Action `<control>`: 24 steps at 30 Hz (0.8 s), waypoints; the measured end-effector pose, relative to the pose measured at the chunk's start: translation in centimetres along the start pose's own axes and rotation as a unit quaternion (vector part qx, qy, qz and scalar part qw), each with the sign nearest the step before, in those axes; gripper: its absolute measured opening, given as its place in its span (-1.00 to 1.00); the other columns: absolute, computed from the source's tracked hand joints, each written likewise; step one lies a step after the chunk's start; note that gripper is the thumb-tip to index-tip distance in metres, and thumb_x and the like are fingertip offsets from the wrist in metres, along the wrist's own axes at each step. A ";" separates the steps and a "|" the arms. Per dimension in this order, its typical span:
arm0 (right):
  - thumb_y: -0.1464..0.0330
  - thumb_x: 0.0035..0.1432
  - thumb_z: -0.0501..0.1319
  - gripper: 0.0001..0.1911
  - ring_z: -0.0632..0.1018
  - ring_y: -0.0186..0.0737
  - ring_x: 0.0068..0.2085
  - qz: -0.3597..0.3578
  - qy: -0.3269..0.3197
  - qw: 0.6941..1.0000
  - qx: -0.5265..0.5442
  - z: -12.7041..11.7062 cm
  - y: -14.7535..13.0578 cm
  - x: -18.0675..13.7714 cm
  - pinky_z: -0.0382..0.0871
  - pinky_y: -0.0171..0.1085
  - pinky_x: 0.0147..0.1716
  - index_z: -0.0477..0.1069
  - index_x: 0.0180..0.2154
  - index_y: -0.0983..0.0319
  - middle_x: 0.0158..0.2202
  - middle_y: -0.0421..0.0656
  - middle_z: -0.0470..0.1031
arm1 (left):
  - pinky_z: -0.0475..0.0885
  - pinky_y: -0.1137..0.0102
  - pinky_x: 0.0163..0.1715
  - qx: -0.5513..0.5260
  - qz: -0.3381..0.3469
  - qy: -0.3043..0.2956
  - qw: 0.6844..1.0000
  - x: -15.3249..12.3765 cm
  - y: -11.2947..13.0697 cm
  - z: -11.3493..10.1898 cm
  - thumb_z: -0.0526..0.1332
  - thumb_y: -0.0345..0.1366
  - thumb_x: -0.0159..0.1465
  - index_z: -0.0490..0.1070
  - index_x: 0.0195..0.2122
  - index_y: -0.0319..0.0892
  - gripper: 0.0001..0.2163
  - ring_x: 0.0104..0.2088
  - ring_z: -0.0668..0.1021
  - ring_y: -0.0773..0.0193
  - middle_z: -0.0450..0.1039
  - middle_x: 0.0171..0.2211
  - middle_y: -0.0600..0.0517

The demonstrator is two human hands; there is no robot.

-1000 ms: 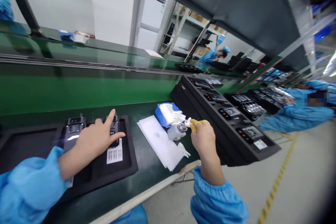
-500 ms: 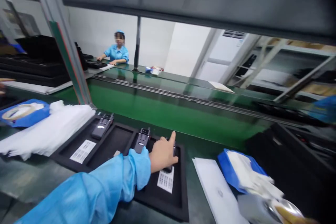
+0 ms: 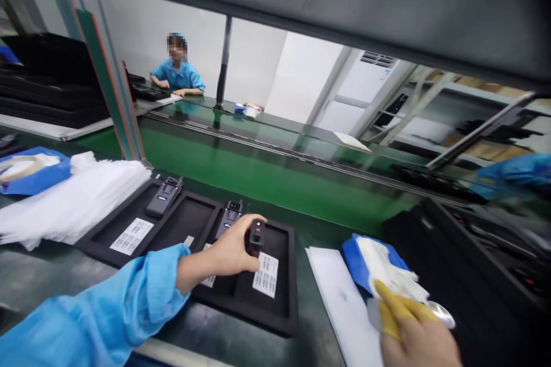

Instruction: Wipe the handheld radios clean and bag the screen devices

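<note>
My left hand point(image 3: 235, 249), in a blue sleeve, grips a black handheld radio point(image 3: 257, 235) above the right part of a black foam tray. Its orange-marked end faces me. A second radio point(image 3: 230, 215) lies in the tray just left of the hand, and a third point(image 3: 165, 196) rests in the left tray point(image 3: 97, 241). White printed label sheets point(image 3: 266, 275) lie in the compartments. At lower right, my right hand point(image 3: 413, 321), with yellow finger covers, has its fingers stretched out beside a white cloth point(image 3: 383, 261) in a blue bin point(image 3: 355, 264). A shiny round metal thing point(image 3: 442, 314) is partly behind it.
White sheets point(image 3: 336, 298) lie right of the trays. A pile of white sleeves point(image 3: 81, 195) and a blue bin point(image 3: 55, 166) with a tape roll are at left. Black foam trays point(image 3: 434, 241) stand far right. A metal post point(image 3: 107, 69) rises at left. A co-worker point(image 3: 178, 71) sits across.
My left hand has moved slightly left and now grips the radio, tilted up from its lying position. My right hand has come further into view, toward the white cloth. The view has shifted.
</note>
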State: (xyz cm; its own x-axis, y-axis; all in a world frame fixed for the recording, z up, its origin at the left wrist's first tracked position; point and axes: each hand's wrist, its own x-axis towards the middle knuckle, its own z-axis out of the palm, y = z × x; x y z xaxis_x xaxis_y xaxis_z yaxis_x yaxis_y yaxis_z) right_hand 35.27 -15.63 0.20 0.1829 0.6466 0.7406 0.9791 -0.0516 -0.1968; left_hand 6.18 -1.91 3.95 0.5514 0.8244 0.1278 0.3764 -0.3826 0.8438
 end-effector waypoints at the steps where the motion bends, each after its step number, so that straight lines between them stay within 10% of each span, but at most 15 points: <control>1: 0.22 0.20 -0.01 -0.65 0.42 -0.02 -0.33 -0.037 0.002 0.999 -0.001 -0.2 -1.7 -0.3 0.34 -0.03 -0.35 0.47 -0.32 0.26 -0.34 0.04 0.39 | 0.38 0.29 -0.10 -0.014 0.017 0.000 1.000 -0.6 -0.1 -0.1 0.22 -0.53 -0.17 0.17 0.05 -0.16 -0.33 -0.12 0.47 0.13 0.34 -0.05 -0.02; 9: 0.53 0.16 0.05 -0.51 0.37 -0.18 -0.23 -0.123 -0.039 0.979 0.160 1.2 -13.5 1.6 0.33 -0.18 -0.27 0.25 0.11 0.10 -0.22 -0.08 0.32 | 0.30 0.22 -0.01 -0.045 0.123 -0.018 0.991 -3.6 -0.3 -0.4 0.12 -0.59 -0.20 0.23 -0.09 -0.13 -0.43 -0.05 0.36 0.12 0.25 -0.12 -0.01; 24: 0.63 0.08 0.01 -0.65 0.39 -0.25 -0.22 -0.224 0.019 0.973 0.049 2.0 -16.1 1.9 0.07 -0.08 -0.04 0.47 -0.24 0.22 -0.30 -0.14 0.45 | 0.32 0.20 -0.04 -0.016 0.123 -0.045 0.991 -3.7 -1.0 0.4 0.10 -0.61 -0.20 0.25 -0.12 -0.14 -0.45 -0.08 0.34 0.12 0.24 -0.14 -0.01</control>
State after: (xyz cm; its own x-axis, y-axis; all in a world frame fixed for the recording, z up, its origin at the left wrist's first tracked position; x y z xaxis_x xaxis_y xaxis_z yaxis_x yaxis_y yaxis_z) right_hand 19.71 -12.04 3.47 -0.2561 0.5590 0.7886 0.9483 0.3035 0.0928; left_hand 4.03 -4.72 2.44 0.6884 0.6663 0.2867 0.1991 -0.5536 0.8086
